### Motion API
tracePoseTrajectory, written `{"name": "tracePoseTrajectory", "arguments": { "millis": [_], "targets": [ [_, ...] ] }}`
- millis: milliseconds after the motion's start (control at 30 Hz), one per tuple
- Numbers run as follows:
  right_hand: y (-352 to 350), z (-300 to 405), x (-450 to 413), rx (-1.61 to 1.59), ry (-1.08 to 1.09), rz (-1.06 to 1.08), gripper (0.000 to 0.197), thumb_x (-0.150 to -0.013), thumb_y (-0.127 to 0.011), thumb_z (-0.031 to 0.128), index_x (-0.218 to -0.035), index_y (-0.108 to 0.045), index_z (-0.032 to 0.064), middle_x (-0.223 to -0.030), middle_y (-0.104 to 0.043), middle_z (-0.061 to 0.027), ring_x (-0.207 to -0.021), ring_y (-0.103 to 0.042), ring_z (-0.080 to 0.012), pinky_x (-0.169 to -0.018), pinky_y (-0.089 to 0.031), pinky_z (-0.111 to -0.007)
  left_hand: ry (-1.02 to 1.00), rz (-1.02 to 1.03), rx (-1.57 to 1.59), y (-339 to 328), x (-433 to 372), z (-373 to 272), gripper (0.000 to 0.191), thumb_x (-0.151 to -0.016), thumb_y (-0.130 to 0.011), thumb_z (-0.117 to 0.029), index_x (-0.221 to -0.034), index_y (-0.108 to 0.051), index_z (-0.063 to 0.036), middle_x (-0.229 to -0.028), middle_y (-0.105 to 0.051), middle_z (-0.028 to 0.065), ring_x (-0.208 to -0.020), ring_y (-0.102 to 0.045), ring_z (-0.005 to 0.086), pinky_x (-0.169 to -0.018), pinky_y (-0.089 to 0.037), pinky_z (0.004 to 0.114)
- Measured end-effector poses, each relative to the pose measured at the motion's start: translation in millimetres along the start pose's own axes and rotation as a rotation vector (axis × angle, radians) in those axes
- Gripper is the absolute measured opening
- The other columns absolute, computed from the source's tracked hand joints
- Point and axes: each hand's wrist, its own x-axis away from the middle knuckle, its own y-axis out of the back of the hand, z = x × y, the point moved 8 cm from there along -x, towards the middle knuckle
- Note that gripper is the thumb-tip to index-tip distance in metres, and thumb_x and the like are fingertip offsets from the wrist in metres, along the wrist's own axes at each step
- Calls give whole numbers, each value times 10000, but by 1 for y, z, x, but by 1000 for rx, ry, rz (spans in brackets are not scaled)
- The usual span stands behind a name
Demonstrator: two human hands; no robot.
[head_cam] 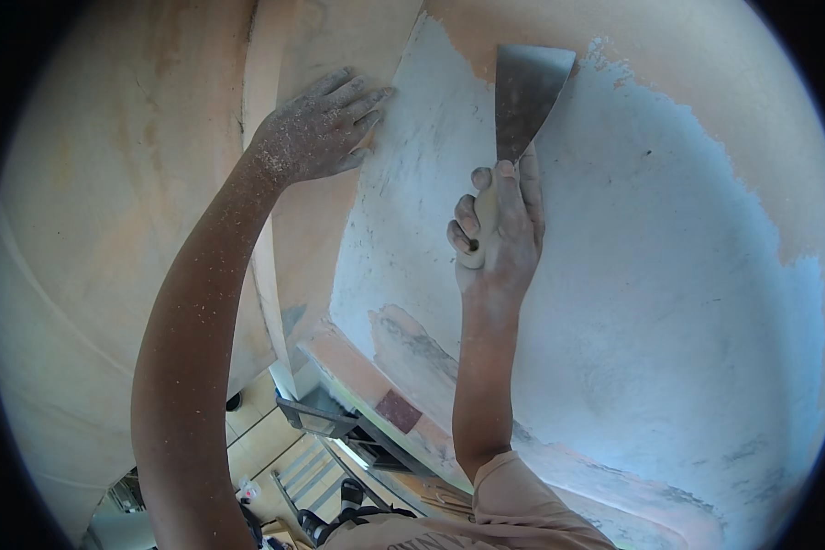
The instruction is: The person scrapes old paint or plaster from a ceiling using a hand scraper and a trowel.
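Observation:
My right hand (pixel 505 220) is closed round the pale handle of a putty knife (pixel 531 96), with fingers reaching up to the base of its blade. The wide metal blade points up, its edge at the border between the bare whitish wall surface (pixel 612 275) and the peach-coloured coating (pixel 749 89). Dusty and flecked with small chips, my left hand (pixel 326 127) lies with fingers spread on the peach strip near the left border of the whitish area. It holds nothing.
A beige surface (pixel 110 227) curves along the left. Far below are a tiled floor (pixel 265 436), a ladder (pixel 309 474) near my sandalled feet (pixel 350 495), and a dark open cabinet or frame (pixel 378 447). A reddish-brown square (pixel 399 411) sits on the wall's lower edge.

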Motion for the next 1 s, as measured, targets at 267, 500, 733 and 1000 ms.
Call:
{"name": "tracePoseTrajectory", "arguments": {
  "millis": [267,500,733,1000],
  "targets": [
    [51,-40,35,237,-298,216,384,-907,-541,165,-1269,-463,62,-783,-525,-39,-434,-430,-62,-319,-322,-187,5,-278,151,23,11,5,655,-794,-602,-441,-1354,-372,-190,-1377,-394,31,-1152,-460,219,-1023,-355,404],
    [57,-10,44,76,-320,203,458,-891,-526,97,-1325,-384,58,-825,-534,-63,-447,-440,-73,-319,-325,-192,147,-233,255,17,5,15,612,-809,-607,-401,-1336,-399,-169,-1287,-490,38,-1121,-482,218,-1025,-359,376],
    [55,59,44,285,-3,187,455,-899,-533,115,-1311,-373,10,-845,-540,-70,-435,-448,-58,-313,-333,-165,279,-317,337,16,11,20,413,-794,-630,-354,-1110,-595,-90,-1107,-585,73,-1110,-495,236,-1029,-362,376],
    [46,111,35,820,284,205,369,-906,-532,121,-1240,-459,-16,-808,-597,-72,-457,-498,-55,-339,-376,-167,290,-286,287,19,14,20,336,-761,-661,-363,-917,-669,-65,-1054,-580,107,-1131,-481,243,-1020,-373,365]
  ]
}}
